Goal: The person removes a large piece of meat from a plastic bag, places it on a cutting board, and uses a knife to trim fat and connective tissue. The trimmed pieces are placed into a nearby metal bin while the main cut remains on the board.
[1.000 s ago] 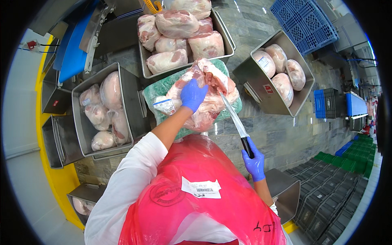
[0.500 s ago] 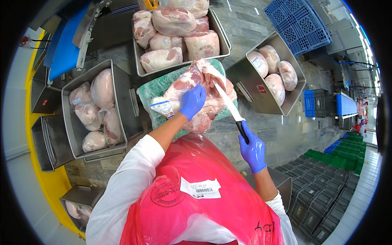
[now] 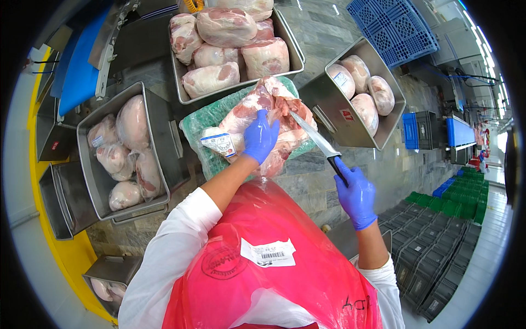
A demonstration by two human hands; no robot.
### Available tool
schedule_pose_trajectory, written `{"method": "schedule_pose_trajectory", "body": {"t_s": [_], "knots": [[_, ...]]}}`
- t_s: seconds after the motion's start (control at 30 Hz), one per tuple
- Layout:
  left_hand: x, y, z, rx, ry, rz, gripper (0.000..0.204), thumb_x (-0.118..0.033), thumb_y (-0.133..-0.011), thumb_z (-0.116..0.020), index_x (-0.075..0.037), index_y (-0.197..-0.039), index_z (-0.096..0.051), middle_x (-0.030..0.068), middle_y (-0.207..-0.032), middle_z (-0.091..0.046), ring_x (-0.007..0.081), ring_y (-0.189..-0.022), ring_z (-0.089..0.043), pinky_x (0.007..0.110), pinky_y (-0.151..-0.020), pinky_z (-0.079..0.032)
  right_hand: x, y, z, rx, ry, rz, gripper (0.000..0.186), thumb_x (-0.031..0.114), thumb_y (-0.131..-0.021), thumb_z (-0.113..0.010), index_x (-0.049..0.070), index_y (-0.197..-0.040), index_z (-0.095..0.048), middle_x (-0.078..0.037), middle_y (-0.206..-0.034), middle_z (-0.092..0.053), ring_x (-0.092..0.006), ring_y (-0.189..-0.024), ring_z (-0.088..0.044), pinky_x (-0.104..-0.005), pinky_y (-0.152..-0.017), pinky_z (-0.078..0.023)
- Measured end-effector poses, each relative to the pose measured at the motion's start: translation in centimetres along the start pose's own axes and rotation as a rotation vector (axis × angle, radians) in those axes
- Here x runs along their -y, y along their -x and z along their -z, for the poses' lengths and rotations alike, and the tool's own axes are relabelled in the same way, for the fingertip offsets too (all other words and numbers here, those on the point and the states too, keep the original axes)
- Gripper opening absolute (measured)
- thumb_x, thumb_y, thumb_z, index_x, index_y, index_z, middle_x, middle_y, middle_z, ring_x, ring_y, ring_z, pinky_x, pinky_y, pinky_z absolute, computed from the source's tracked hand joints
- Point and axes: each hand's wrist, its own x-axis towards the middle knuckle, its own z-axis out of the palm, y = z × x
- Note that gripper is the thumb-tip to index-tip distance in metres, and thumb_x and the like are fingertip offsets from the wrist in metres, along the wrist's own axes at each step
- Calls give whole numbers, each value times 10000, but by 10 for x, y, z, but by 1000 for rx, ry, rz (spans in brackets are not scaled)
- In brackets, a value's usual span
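Observation:
A large raw cut of meat (image 3: pixel 287 151), pink with pale fat, lies on a plastic-covered green surface (image 3: pixel 194 123) in front of me. Its middle is cut open. My left hand (image 3: pixel 261 138), in a blue glove, is closed on the near left part of the meat. Clear wrap with a white label (image 3: pixel 220 143) lies beside that wrist. My right hand (image 3: pixel 356 197), also gloved, grips the black handle of a knife (image 3: pixel 313 133). The long blade slants up to the left, its tip at the opened flesh.
Beyond the meat stands a metal bin (image 3: pixel 185 90) heaped with large cuts. Metal bins of wrapped meat stand at left (image 3: pixel 90 164) and right (image 3: pixel 315 96). A blue pallet (image 3: pixel 392 30) is at the far right. Grey crates (image 3: pixel 433 247) are stacked at the lower right.
My right hand has drawn a little right and back with the knife. More red flesh shows in the opened middle. My left hand stays on the meat, its fingers slightly shifted.

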Motion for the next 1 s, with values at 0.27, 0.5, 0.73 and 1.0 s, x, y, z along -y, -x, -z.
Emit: {"method": "schedule_pose_trajectory", "body": {"t_s": [0.27,0.5,0.73,1.0], "knots": [[-3,3,-9,156,-243,-170,310,-343,-1023,-605,-63,-911,-679,190,-771,-733,357,-712,-755,486,-616,-592,20,-59,61,21,232,274,347,240,-953,-709,231,-1300,-729,-126,-801,-656,-336,-662,-684,-471,-607,-546],[21,11,-24,104,-271,-382,215,-294,-1000,-602,-141,-851,-633,124,-632,-678,325,-567,-708,483,-492,-543,43,-144,92,213,234,396,250,221,-918,-719,164,-1148,-796,-158,-854,-751,-360,-792,-731,-475,-692,-578],[26,14,-22,73,-172,-487,175,-272,-983,-620,-159,-850,-635,103,-619,-667,314,-556,-701,474,-474,-532,47,-161,72,290,245,411,265,197,-926,-700,157,-1177,-779,-174,-841,-739,-387,-778,-722,-502,-706,-572],[24,20,-22,168,-82,-514,202,-279,-975,-629,-140,-832,-664,140,-672,-683,356,-569,-679,501,-523,-538,-51,-51,-36,121,-140,79,455,265,-955,-725,251,-1407,-681,-218,-860,-725,-426,-763,-710,-534,-681,-554]]}}
